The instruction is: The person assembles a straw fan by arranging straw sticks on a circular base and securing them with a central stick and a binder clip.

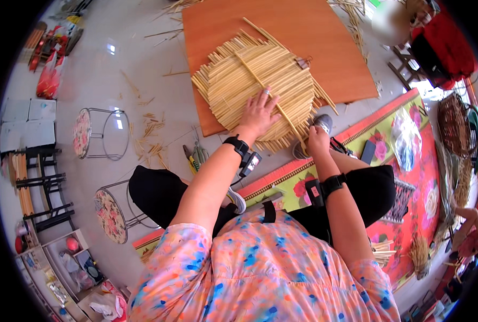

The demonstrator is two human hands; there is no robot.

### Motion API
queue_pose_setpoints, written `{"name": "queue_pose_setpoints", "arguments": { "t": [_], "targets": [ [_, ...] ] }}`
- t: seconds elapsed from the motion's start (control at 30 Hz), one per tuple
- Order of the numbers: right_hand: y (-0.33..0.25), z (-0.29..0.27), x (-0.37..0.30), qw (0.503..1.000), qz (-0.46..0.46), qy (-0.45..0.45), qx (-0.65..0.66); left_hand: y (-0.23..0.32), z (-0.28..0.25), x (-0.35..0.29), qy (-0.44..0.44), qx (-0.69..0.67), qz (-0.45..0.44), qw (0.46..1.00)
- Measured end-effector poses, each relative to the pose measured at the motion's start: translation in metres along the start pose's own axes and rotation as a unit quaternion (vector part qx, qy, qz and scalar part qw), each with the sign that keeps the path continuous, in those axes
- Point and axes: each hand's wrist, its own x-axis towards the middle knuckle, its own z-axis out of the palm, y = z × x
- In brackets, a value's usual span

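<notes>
A round mat of straw-coloured stalks (223, 99), with uneven ends around its rim, lies partly on an orange-brown board (324, 32). One longer stalk (249, 68) runs slantwise across its top. My left hand (257, 114) presses flat on the mat with fingers spread, its fingertips touching or close to that stalk. At the mat's near right edge, my right hand (318, 140) is closed beside the long stalk's lower end. What its fingers hold is hidden. A dark clip (302, 63) grips the mat's far right rim.
Loose stalk pieces (153, 129) litter the tiled floor on the left, near two round flowered stools (82, 133). Hand tools (198, 154) lie by my left forearm. A red floral mat (416, 185) spreads at right, with a clear plastic bag (405, 137). Another person in red (448, 48) sits far right.
</notes>
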Motion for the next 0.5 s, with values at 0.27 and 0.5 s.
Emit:
{"name": "queue_pose_setpoints", "arguments": {
  "t": [0.27,0.5],
  "targets": [
    [0.015,0.024,0.005,0.997,-0.018,-0.050,0.065,-0.002,-0.011,-0.002,-0.024,-0.037,-0.004,0.999],
    [0.011,0.039,-0.036,0.975,0.034,-0.164,0.144,-0.027,-0.025,-0.020,-0.087,-0.043,0.020,0.995]
  ]
}}
